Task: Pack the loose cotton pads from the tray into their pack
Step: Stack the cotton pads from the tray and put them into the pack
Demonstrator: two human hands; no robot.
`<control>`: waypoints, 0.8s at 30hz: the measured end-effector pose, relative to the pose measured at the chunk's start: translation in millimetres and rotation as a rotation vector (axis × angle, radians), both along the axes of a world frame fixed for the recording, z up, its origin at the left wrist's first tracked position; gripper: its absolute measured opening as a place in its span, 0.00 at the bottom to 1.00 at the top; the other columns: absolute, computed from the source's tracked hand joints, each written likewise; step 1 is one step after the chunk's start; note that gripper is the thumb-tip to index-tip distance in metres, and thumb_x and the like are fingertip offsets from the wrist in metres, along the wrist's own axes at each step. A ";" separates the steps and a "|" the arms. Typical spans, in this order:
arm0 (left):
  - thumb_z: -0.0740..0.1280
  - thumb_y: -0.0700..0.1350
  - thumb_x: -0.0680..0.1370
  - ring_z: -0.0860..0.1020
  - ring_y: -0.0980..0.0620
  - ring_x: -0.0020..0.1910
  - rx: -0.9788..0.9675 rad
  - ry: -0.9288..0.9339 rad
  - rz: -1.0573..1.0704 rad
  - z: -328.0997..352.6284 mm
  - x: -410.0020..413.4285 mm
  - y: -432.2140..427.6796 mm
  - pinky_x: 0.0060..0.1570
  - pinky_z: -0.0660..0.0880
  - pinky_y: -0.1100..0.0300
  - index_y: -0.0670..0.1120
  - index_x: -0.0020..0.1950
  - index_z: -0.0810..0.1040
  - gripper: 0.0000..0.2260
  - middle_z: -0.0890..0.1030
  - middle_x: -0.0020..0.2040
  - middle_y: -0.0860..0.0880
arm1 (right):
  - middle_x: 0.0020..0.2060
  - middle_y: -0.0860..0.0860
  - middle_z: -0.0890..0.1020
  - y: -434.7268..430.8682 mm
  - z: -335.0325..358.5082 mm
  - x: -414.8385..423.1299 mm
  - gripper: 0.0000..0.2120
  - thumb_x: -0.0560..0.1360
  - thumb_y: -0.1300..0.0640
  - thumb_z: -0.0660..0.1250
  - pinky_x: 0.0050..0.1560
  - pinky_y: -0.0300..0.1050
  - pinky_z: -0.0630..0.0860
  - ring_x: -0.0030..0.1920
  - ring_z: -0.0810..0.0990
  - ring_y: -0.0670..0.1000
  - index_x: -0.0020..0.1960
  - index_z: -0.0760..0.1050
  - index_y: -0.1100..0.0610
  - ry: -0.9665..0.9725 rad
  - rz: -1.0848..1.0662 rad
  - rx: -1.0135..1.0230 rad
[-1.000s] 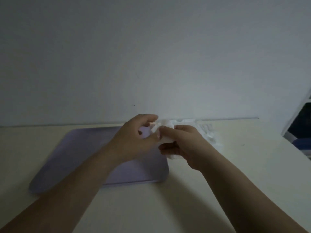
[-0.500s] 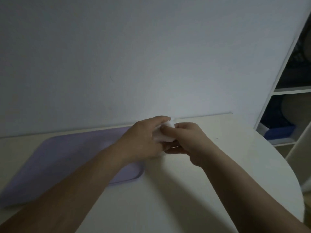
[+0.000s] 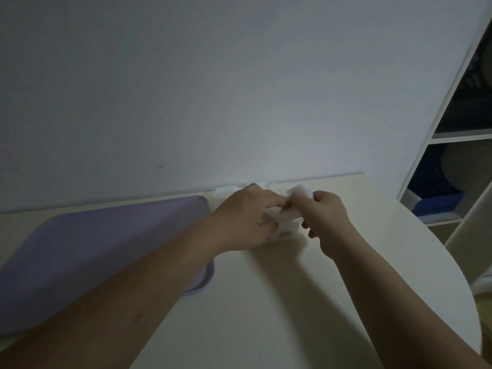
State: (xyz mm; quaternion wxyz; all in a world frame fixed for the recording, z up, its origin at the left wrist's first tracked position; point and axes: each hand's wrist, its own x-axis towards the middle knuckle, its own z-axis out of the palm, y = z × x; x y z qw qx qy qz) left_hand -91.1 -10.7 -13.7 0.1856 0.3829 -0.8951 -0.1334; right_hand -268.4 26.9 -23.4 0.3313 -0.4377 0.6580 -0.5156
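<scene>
A clear plastic pack (image 3: pixel 286 230) with a small printed label lies on the pale table (image 3: pixel 266 302) just right of the lilac tray (image 3: pixel 93 249). My left hand (image 3: pixel 247 217) grips the pack from the left and holds it down. My right hand (image 3: pixel 326 211) pinches white cotton pads (image 3: pixel 300 191) at the pack's top right end. The pack's mouth is hidden between my fingers. No loose pads show on the visible part of the tray; my left forearm covers its right side.
A white wall rises directly behind the table's far edge. A white strip (image 3: pixel 226 190) lies along that edge behind my left hand. A white shelf unit (image 3: pixel 452 155) with dark and blue items stands at the right, past the table's rounded edge.
The view has swung left to right, so the tray sits further left and the shelf has come into sight. Both hands stay together on the pack and pads, now nearer the wall.
</scene>
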 end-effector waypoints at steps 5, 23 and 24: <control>0.70 0.51 0.74 0.79 0.54 0.52 0.074 0.019 0.029 -2.3 -9.6 -9.9 0.56 0.77 0.57 0.64 0.65 0.77 0.20 0.74 0.55 0.54 | 0.39 0.58 0.80 -1.0 -2.5 -4.5 0.12 0.71 0.51 0.62 0.34 0.49 0.73 0.37 0.78 0.56 0.43 0.73 0.61 -0.017 -0.179 -0.138; 0.65 0.65 0.65 0.78 0.55 0.51 0.104 -0.063 -0.037 -11.6 -2.6 -24.0 0.53 0.78 0.54 0.67 0.46 0.80 0.13 0.76 0.48 0.54 | 0.29 0.53 0.65 1.4 -6.6 -3.0 0.09 0.74 0.55 0.69 0.28 0.44 0.62 0.28 0.64 0.50 0.38 0.74 0.58 0.111 0.163 0.019; 0.64 0.64 0.65 0.78 0.54 0.50 0.112 -0.078 -0.040 -10.5 -2.0 -23.1 0.52 0.78 0.54 0.70 0.42 0.77 0.07 0.75 0.46 0.54 | 0.28 0.51 0.65 0.2 -8.1 -3.9 0.10 0.74 0.55 0.70 0.27 0.42 0.61 0.27 0.64 0.50 0.38 0.74 0.59 0.122 0.169 0.022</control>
